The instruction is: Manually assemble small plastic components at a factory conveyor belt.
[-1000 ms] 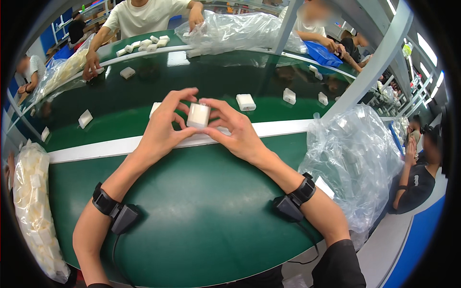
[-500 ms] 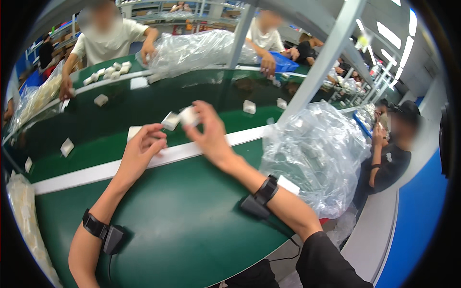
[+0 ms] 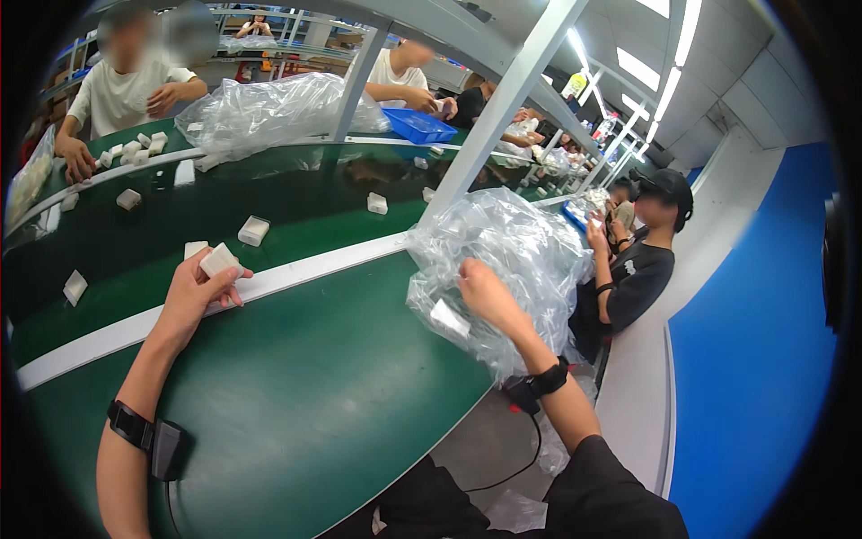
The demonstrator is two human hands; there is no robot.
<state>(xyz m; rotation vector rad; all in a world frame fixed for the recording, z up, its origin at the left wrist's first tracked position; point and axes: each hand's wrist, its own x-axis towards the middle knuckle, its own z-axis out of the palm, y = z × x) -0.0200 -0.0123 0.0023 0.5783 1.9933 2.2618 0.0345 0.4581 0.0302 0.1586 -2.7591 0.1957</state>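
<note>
My left hand (image 3: 187, 292) is closed around a small white box-shaped piece (image 3: 220, 260) above the pale rail (image 3: 296, 277). A second white piece (image 3: 195, 247) shows just behind it; whether the fingers touch that one is unclear. Over at the right, my right hand (image 3: 490, 292) lies against a large clear plastic bag (image 3: 548, 247), its fingers curled in. What the fingertips hold there is hidden. A flat white piece (image 3: 450, 318) sits at the bag's near side, beside my right wrist.
Beyond the rail, a dark green belt (image 3: 296, 198) carries several white pieces, among them one loose piece (image 3: 254, 231). A slanted grey post (image 3: 503, 108) rises behind the bag. Across the belt, people work near another plastic bag (image 3: 269, 112) and a blue tray (image 3: 419, 127). Someone in black stands at right.
My right hand has left the belt, where it held a white piece, and moved right to the bag. My left hand has closed on a white piece. The view has swung right.
</note>
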